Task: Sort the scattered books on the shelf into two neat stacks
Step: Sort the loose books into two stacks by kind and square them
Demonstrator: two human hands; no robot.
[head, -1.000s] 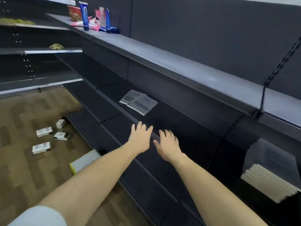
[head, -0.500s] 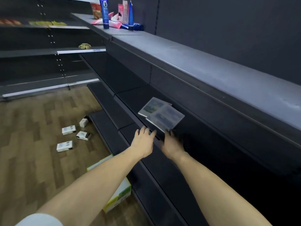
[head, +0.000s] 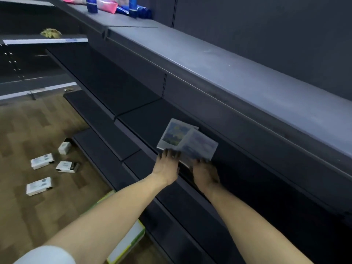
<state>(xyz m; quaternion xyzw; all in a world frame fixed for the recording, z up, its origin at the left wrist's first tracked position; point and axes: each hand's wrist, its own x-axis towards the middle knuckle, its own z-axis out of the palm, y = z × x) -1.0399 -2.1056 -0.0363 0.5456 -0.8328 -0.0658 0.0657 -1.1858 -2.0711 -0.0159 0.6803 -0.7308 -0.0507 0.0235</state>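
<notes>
Down on the dark middle shelf (head: pixel 144 122), two thin books lie flat and overlapping: the left book (head: pixel 174 135) sits partly under the right book (head: pixel 200 145), both skewed to the shelf's front edge and near it. The left hand (head: pixel 166 166) reaches in with fingers spread and fairly straight, its fingertips (head: pixel 170 151) touching the near edge of the left book; it grips nothing that can be seen. The right hand (head: pixel 204 173) lies just beside it with its fingers at the near edge of the right book, but shadow and blur hide whether they curl under the cover or only rest on it. The two hands are close together without touching. Behind the books the shelf runs dark and bare to the back panel, and it stretches open to the left and right of them. Overhead, the grey upper shelf (head: pixel 228 77) juts out above the books, leaving a low gap. Farther along that upper shelf stand some tubes (head: pixel 131 7). On the wooden floor (head: pixel 28 130) to the left lie several small white boxes (head: pixel 42 161), and a larger box (head: pixel 129 241) sits below the left forearm.
</notes>
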